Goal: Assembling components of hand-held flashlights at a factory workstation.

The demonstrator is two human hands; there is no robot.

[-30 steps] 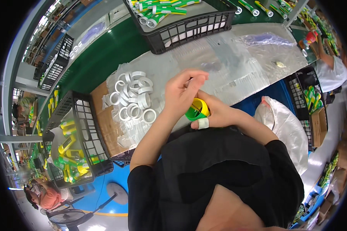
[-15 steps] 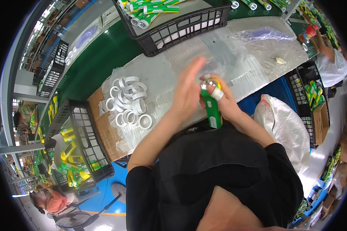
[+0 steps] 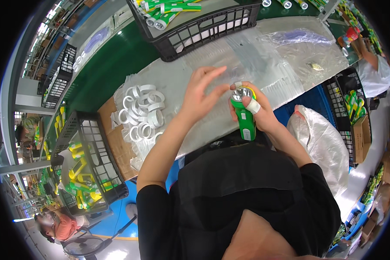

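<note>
A green flashlight (image 3: pixel 247 124) with a yellow edge is gripped in my right hand (image 3: pixel 263 113), its reflector head tilted up and away from me. White tape wraps the thumb and one finger of that hand. My left hand (image 3: pixel 202 96) hovers just left of the flashlight head, fingers apart and holding nothing. To its left, a pile of white rings (image 3: pixel 141 110) lies on the plastic-covered bench (image 3: pixel 182 80). The flashlight's head shows no white ring around it.
A black crate (image 3: pixel 208 35) of finished-looking flashlights stands at the far side. Another black crate (image 3: pixel 100 156) at left holds yellow and green parts. A white sack (image 3: pixel 323 141) sits at right, beside a cardboard box (image 3: pixel 361 138). Other people (image 3: pixel 374 76) are at the edges.
My left hand has drawn back to the left, away from the flashlight, its fingers now bent and spread. The flashlight has shifted slightly right, its reflector now more plainly visible.
</note>
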